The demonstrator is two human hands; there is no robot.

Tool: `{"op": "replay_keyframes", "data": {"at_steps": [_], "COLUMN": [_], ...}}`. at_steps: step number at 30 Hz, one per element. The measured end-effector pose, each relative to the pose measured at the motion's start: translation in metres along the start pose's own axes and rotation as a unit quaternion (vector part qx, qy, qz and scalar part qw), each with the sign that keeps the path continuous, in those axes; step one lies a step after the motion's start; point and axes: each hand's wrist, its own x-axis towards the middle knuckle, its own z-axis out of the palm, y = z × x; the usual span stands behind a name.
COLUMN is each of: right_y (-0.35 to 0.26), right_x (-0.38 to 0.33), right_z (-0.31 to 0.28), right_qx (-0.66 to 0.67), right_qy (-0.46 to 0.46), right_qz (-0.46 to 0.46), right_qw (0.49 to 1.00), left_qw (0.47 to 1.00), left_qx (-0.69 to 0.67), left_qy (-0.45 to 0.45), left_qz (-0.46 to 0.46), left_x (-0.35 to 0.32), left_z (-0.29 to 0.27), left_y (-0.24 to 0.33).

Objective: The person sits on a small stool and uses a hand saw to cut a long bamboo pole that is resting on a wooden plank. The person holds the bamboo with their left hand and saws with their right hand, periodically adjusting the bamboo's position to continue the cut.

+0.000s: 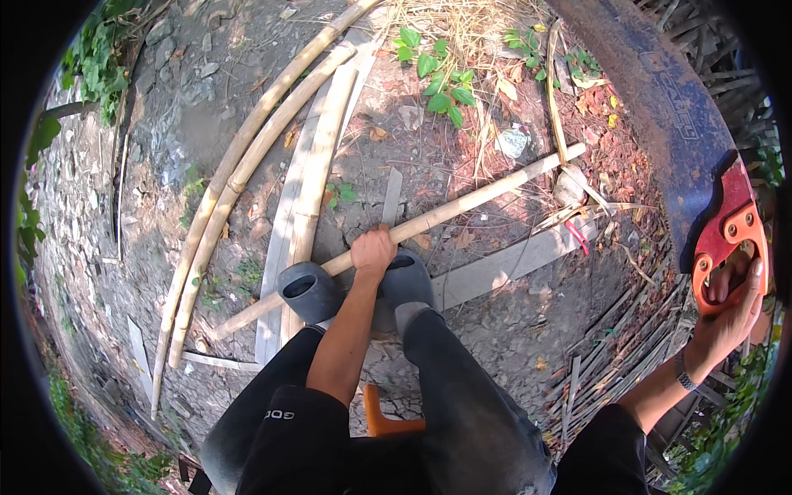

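Note:
My left hand (374, 250) is closed around a bamboo pole (483, 200) that slants across the ground in front of me, its far end up to the right. The pole passes by my feet, which are in grey rubber clogs (311, 292). Out to the right, my right hand (729, 324) grips the red and orange handle (731, 235) of a handsaw. The saw's wide blade (681, 124) is blue with rusty patches, raised close to the camera and well apart from the pole. Its upper end runs out of view.
Long bamboo poles (235, 183) and a split piece (322, 161) lie at the left. A grey board (520, 257) rests on the soil beyond my right foot. Near the pole's far end are a stone (570, 186) and red strip (577, 237). Thin sticks (610, 342) spread at right.

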Motion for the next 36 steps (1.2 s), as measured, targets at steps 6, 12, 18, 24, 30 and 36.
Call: {"op": "replay_keyframes", "data": {"at_steps": [6,12,18,24,30,36], "right_y": [0.187,0.342,0.311,0.325,0.282,0.216], "right_x": [-0.146,-0.288,-0.273,-0.267,-0.279,-0.272], "right_z": [-0.007,-0.066,-0.064,-0.088,-0.047,0.011], "right_qx": [0.267,-0.006,0.030,0.238,0.307,0.231], "right_qy": [0.057,0.086,0.090,0.057,0.077,-0.025], "right_qz": [0.224,0.419,0.461,0.671,0.583,0.485], "right_qw": [0.936,0.904,0.882,0.700,0.748,0.843], "left_qw": [1.000,1.000,1.000,0.999,0.991,0.989], "left_qx": [0.002,0.001,0.004,-0.008,-0.030,-0.015], "left_qy": [0.001,-0.025,-0.016,-0.018,0.092,-0.147], "left_qz": [-0.010,-0.009,-0.020,-0.025,0.091,0.012], "left_x": [0.000,-0.004,-0.002,0.000,-0.008,0.020], "left_z": [0.001,0.000,0.003,-0.003,-0.006,-0.026], "left_y": [-0.003,0.002,-0.004,0.004,-0.002,0.022]}}
